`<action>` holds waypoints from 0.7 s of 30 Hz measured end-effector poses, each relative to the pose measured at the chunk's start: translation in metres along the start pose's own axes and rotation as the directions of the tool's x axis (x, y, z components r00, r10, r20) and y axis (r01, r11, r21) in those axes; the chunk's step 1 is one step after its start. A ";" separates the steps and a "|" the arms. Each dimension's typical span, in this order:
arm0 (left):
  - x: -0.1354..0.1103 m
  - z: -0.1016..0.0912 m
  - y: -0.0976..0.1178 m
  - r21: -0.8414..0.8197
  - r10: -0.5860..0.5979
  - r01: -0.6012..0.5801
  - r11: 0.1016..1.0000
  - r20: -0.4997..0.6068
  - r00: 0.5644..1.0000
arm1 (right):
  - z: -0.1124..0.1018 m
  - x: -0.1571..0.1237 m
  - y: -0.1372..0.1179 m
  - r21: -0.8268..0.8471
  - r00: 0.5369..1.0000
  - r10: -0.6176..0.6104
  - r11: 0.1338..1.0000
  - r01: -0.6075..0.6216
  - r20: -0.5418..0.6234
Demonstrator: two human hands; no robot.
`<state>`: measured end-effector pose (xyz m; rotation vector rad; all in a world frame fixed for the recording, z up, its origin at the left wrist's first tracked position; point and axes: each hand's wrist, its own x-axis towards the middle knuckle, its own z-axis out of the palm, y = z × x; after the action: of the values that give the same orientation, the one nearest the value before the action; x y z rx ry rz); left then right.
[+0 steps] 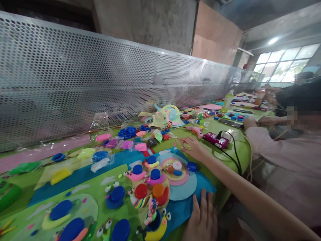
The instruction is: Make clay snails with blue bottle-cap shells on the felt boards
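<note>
My left hand [202, 217] lies flat at the near edge of a blue felt sheet [180, 207], fingers stretched out and holding nothing. On that sheet lie felt snails with blue, red and orange bottle caps [147, 187]. My right hand [193, 147] reaches further out over the green table. Its fingers are extended and rest beside a thin pink strip [181, 143], just past a round pink and blue felt piece [175, 169]. A pink power strip [216, 140] lies right of that hand.
A perforated metal screen [100, 83] runs along the far side of the table. Loose blue caps [130, 131], bagged felt shapes and paper cut-outs [168, 115] are scattered about. A black cable [234, 154] leaves the power strip. A co-worker's pink sleeve [281, 150] and hand [248, 122] are at the right, near a phone [230, 123].
</note>
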<state>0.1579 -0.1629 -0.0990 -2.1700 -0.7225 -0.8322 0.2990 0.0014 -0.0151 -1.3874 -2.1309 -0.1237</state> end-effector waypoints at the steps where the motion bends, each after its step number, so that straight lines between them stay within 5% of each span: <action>1: 0.000 0.000 -0.001 -0.002 0.007 -0.007 1.000 0.001 1.000 | 0.001 0.001 -0.001 -0.027 1.000 0.005 1.000 -0.005 0.004; 14: 0.001 0.000 0.002 -0.011 -0.016 0.016 1.000 -0.015 1.000 | -0.001 -0.004 -0.002 -0.110 0.953 -0.190 0.969 0.220 0.235; 21: 0.005 -0.006 -0.011 0.020 0.076 -0.077 0.997 0.019 0.997 | -0.012 -0.007 -0.007 -0.086 0.919 -0.285 0.944 0.319 0.273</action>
<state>0.1518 -0.1594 -0.0874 -2.1752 -0.6500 -0.7633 0.3002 -0.0120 -0.0071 -1.1843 -2.5895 -0.2156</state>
